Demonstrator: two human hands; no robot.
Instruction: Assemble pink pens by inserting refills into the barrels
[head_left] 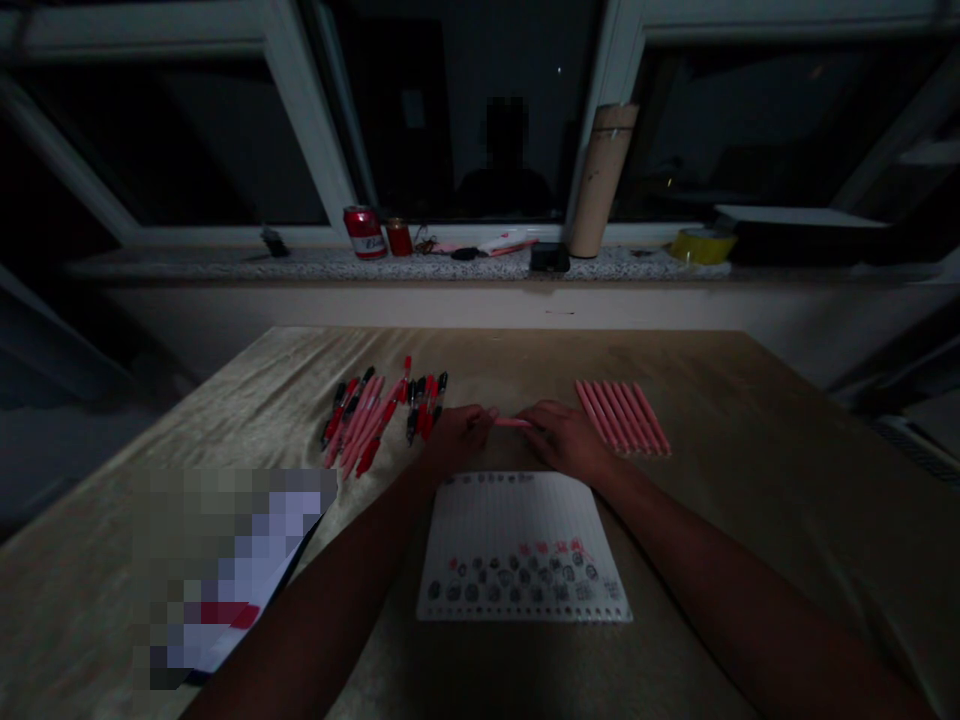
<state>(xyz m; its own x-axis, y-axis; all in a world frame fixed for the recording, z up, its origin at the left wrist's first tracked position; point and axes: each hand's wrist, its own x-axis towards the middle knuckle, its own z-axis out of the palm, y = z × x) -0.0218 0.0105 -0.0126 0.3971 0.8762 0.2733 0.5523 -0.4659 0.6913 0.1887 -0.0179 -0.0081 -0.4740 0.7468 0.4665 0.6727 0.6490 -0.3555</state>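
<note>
A pink pen (511,422) lies level between my two hands, just beyond the notepad. My left hand (459,432) pinches its left end. The fingers of my right hand (561,432) are closed about the other end. To the left is a loose pile of pink pens (365,412) mixed with red and black ones. Beside that pile, nearer my left hand, lies a smaller cluster of red and black pens (425,400). Several pink pens (622,415) form a neat slanted row right of my right hand. The room is dim, so fine pen details are hard to see.
A lined notepad page (517,520) with black and red drawings lies between my forearms. At the left is a partly blurred, pale flat object (262,570). On the windowsill stand a red can (364,233), a small jar (399,238), a cardboard tube (602,180) and yellow tape (701,247).
</note>
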